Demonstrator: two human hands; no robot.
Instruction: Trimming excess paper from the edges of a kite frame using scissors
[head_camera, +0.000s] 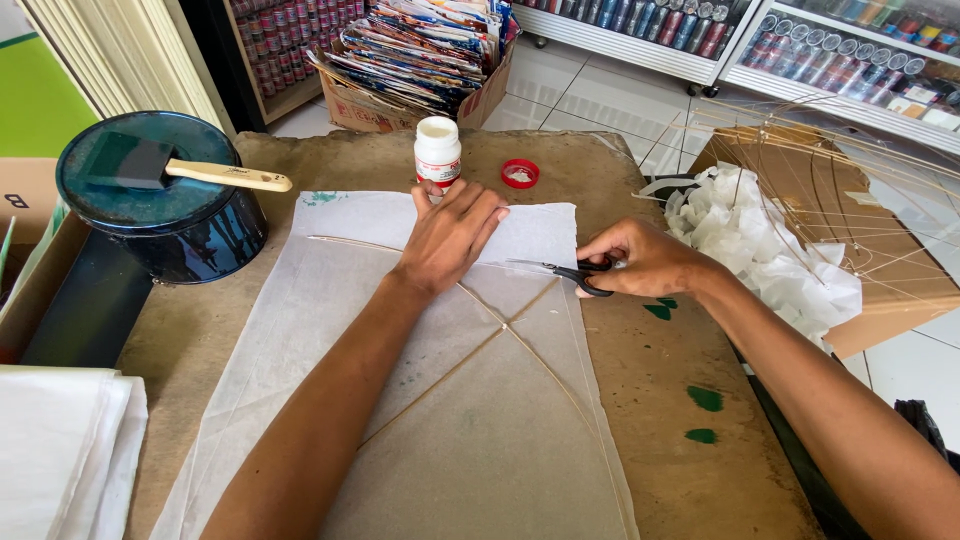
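My left hand (447, 238) lies flat and open on the thin white paper sheet (330, 320); my right hand (645, 258) grips the black-handled scissors (560, 270), cutting at the edge, most still uncut.

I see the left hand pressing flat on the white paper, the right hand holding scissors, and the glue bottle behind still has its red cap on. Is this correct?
Not quite. The head view shows the glue bottle open; its red cap lies beside it on the table. The left hand does press the white paper, and the right hand holds the scissors.

Glue bottle (437, 152), red cap (520, 174), brush (190, 171)
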